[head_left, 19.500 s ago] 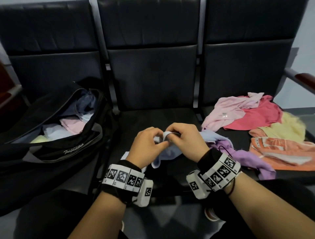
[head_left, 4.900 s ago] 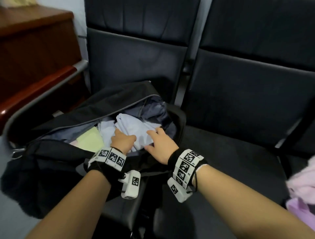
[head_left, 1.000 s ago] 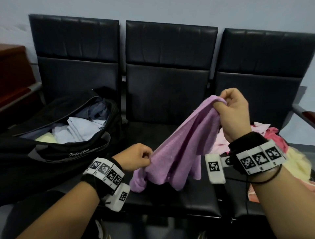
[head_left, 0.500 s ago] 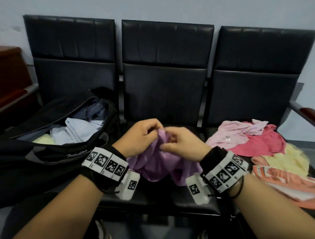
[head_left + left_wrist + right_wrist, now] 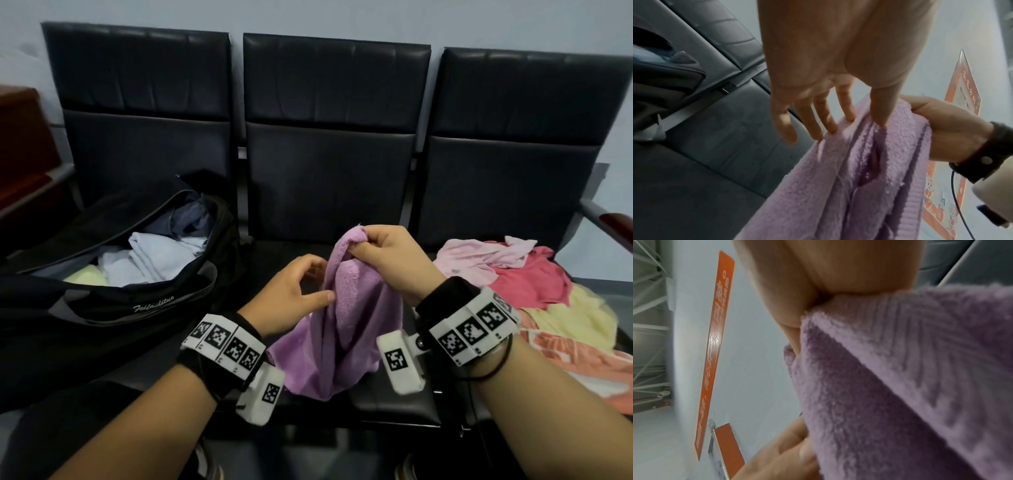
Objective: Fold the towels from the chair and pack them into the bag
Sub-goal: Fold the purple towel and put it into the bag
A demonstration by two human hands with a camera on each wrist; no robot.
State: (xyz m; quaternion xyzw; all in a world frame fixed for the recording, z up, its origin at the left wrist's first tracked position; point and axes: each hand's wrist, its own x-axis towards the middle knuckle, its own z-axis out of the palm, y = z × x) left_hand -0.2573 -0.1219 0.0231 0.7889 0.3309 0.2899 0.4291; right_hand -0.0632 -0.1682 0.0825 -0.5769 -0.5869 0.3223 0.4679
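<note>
A purple towel [image 5: 346, 329] hangs bunched over the middle seat. My right hand [image 5: 383, 260] pinches its top edge between thumb and fingers and holds it up. My left hand [image 5: 291, 294] is beside it on the left with straight, spread fingers; its fingertips [image 5: 830, 128] and thumb touch the purple towel [image 5: 849, 186] without gripping it. The purple towel [image 5: 900, 386] fills the right wrist view, under my right hand [image 5: 828, 288]. The black bag [image 5: 102, 308] lies open on the left seat with folded pale towels [image 5: 157, 253] inside.
A loose pile of towels lies on the right seat: pink [image 5: 479, 260], red [image 5: 534, 277], yellow [image 5: 575, 318] and orange-patterned [image 5: 582, 366]. Three dark chair backs [image 5: 332, 137] stand behind. A wooden armrest [image 5: 616, 222] is at the far right, a wooden cabinet [image 5: 20, 137] at the far left.
Half a second ago both hands gripped the bunched purple towel together. Now my right hand has lifted its edge, and my left hand has let go and opened beside it.
</note>
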